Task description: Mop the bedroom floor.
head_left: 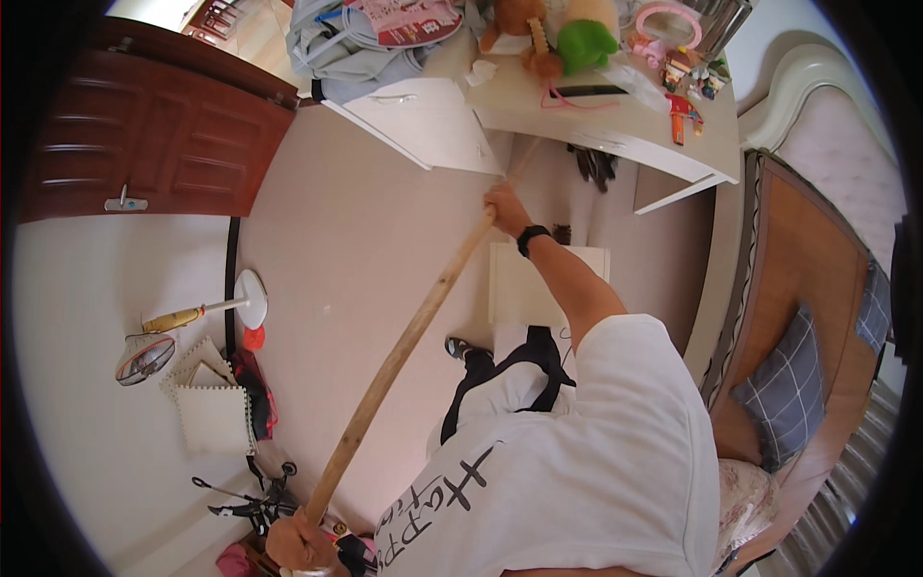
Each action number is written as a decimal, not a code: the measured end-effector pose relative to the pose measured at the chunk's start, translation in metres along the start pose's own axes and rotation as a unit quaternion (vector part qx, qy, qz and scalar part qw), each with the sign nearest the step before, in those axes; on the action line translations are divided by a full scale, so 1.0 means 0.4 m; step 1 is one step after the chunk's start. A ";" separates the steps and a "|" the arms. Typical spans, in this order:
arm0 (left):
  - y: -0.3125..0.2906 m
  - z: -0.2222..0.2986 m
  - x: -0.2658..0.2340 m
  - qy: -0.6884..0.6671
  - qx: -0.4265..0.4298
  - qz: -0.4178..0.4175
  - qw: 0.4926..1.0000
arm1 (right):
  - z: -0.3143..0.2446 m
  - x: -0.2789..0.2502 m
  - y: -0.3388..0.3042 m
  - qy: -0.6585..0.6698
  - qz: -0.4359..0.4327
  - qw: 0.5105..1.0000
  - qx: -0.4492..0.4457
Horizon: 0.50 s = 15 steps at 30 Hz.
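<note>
A long wooden pole (399,356) slants across the view, from the lower left up to the white desk (567,130). My right hand (507,209), with a black watch on the wrist, is wrapped round it near the desk. At the lower left my left hand (303,543) closes round the near end. Past my right hand the pole runs in under the desk, where its far tip is hidden. Dark, bristly-looking things (594,168) lie under the desk; I cannot tell whether the pole joins them.
A pale stool-like box (548,279) stands below my right arm. On the left are a brown door (154,135), a fan (146,358), foam mats (213,418) and a stroller-like frame (260,505). A bed (808,279) with checked pillows fills the right; toys (586,43) crowd the desk.
</note>
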<state>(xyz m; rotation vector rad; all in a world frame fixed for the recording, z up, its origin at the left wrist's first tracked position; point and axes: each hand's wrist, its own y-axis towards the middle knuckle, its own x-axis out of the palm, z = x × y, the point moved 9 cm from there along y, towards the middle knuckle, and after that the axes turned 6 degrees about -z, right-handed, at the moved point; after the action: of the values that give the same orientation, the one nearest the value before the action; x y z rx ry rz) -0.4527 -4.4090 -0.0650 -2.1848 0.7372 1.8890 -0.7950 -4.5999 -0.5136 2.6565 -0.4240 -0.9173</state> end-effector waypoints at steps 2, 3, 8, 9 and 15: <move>-0.016 0.038 -0.073 0.103 0.037 0.031 0.994 | -0.048 0.059 0.004 0.027 -0.042 0.999 -0.010; -0.018 0.042 -0.110 0.115 0.040 0.052 0.991 | -0.074 0.092 0.000 0.025 -0.072 0.997 -0.008; -0.025 0.005 -0.276 0.118 0.015 0.120 0.986 | -0.214 0.195 -0.080 0.057 -0.159 0.985 0.015; -0.026 -0.006 -0.308 0.121 0.011 0.130 0.984 | -0.242 0.200 -0.096 0.060 -0.161 0.985 0.015; -0.015 -0.042 -0.471 0.131 0.014 0.185 0.974 | -0.382 0.223 -0.135 0.122 -0.224 0.966 0.039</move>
<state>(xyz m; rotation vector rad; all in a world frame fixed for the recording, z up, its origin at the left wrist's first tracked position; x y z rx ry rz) -0.4503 -4.3622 0.1181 -2.4444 1.2890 1.7348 -0.6215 -4.5558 -0.4676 2.9477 0.2141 -0.6795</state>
